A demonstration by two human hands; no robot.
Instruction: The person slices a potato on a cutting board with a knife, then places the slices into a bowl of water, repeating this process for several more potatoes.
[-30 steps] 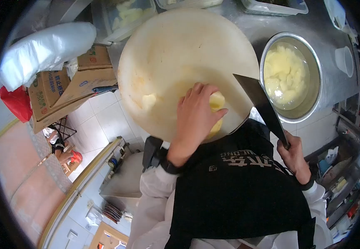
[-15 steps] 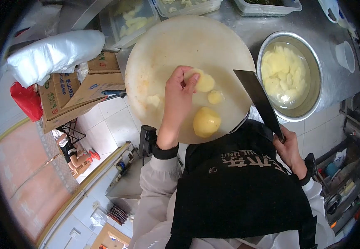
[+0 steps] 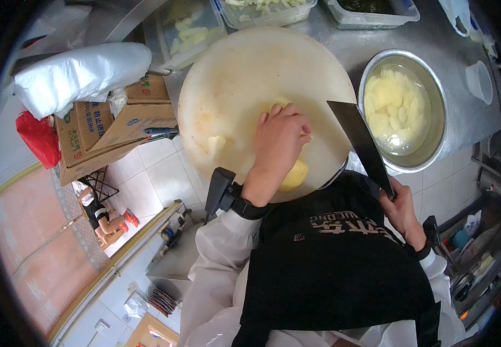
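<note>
My left hand is over the round chopping board, back of the hand up and fingers curled in. A pale potato slice shows just past the fingertips. Most of what those fingers grip is hidden beneath them. Close below the palm lies a peeled potato, partly covered by the hand. A small potato piece rests on the board's left side. My right hand is closed round the handle of a cleaver, whose dark blade points up and left over the board's right edge.
A metal bowl of potato slices in water stands right of the board. Plastic tubs of food line the back. A white cup is at far right. Cardboard boxes and a plastic bag roll are left. A person sits beyond.
My left hand has moved right and turned palm down, now covering the slices and the smaller potato piece. The cleaver and my right hand have stayed nearly still.
</note>
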